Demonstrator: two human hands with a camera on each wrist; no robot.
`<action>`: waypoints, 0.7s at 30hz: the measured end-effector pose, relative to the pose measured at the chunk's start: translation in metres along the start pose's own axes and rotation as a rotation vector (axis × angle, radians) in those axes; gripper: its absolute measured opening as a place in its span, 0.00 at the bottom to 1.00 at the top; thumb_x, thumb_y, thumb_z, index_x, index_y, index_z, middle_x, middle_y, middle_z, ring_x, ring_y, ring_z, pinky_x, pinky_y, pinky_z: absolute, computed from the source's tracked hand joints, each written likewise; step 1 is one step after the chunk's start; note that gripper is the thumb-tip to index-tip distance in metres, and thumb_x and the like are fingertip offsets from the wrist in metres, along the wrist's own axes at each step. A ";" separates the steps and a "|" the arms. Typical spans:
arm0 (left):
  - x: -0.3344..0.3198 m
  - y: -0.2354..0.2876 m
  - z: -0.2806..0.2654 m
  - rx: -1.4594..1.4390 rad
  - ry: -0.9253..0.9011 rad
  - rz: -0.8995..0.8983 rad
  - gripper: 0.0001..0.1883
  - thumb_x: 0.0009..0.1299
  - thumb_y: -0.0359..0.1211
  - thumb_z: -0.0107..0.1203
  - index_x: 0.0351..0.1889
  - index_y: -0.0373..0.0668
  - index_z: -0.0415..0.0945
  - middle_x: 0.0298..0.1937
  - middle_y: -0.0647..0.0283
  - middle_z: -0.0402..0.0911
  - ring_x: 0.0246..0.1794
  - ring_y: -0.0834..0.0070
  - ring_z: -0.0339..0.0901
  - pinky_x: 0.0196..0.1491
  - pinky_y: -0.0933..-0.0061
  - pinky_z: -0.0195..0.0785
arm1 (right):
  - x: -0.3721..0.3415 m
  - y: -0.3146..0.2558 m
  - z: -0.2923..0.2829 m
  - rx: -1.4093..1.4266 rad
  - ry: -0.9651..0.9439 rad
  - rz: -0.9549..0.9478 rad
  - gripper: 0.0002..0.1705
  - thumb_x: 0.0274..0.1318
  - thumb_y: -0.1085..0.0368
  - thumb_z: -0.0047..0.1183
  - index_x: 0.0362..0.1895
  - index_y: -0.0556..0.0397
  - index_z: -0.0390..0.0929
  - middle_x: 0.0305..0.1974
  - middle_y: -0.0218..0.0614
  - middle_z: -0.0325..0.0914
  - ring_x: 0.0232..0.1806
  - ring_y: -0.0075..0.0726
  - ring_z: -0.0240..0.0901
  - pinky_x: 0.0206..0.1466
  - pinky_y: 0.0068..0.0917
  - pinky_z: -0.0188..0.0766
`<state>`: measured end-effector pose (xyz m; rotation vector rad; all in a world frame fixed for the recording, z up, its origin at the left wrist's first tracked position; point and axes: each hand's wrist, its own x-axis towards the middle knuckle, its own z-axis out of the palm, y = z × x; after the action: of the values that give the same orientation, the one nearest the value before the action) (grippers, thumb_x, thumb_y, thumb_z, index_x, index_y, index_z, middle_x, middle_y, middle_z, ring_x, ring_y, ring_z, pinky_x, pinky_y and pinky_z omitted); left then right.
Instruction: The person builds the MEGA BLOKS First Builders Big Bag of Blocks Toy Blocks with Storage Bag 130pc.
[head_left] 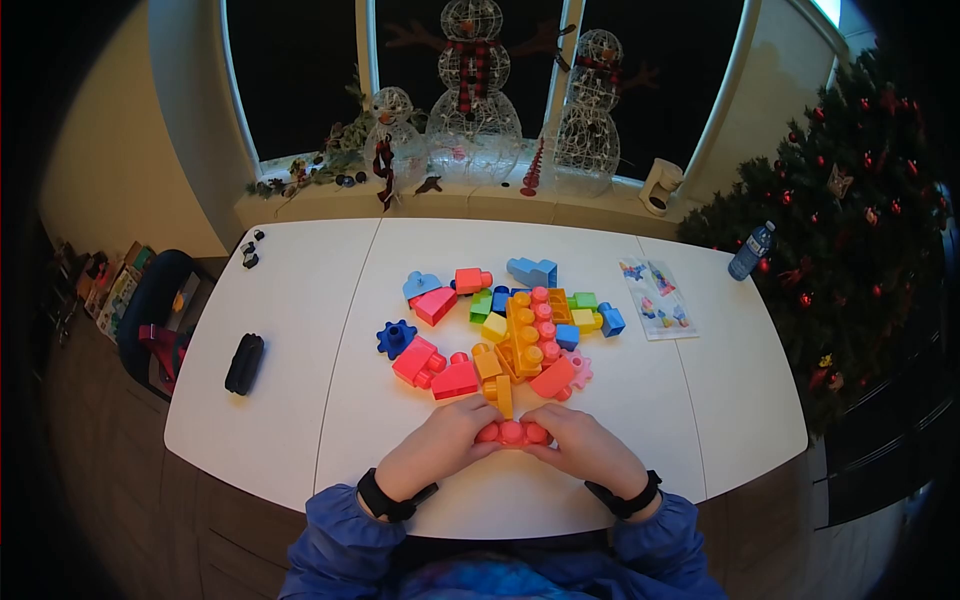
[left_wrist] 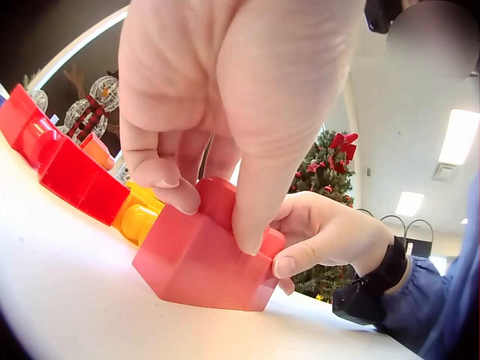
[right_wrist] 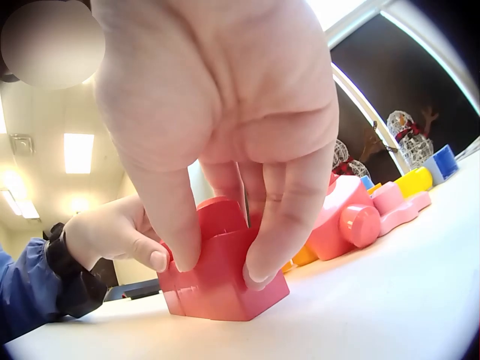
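Observation:
Low at the table's near edge, a row of red toy building blocks [head_left: 512,433] shows three round studs between the two hands. The left hand [head_left: 447,438] pinches its left end, thumb on the near side and fingers behind. On the other end, the right hand [head_left: 583,447] grips likewise. Seen from the left wrist, the red blocks [left_wrist: 202,262] stand upright at the tabletop, with a thin seam down the side. In the right wrist view the fingers straddle a red block [right_wrist: 229,274]. Just beyond lies a yellow-orange block [head_left: 504,396].
Several loose coloured blocks, such as a red one [head_left: 455,377] and a blue gear-shaped piece [head_left: 397,338], spread over the white table [head_left: 270,440]. A yellow-and-pink studded cluster [head_left: 530,330] sits mid-table. A black case [head_left: 244,364], a picture sheet [head_left: 659,298] and a water bottle [head_left: 752,250] stand farther out.

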<state>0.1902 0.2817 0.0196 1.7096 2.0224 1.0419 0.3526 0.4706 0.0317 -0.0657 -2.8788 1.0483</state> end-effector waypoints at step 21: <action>0.088 -0.060 -0.094 0.397 0.374 -0.030 0.23 0.66 0.37 0.71 0.55 0.39 0.80 0.51 0.53 0.83 0.50 0.55 0.80 0.54 0.60 0.76 | -0.036 -0.009 -0.026 0.070 0.246 0.015 0.18 0.60 0.61 0.69 0.53 0.50 0.82 0.49 0.37 0.85 0.38 0.38 0.82 0.49 0.36 0.76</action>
<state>0.0643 0.3311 0.0631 1.7586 2.6306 1.0685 0.3902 0.4778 0.0555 -0.1981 -2.6240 1.0609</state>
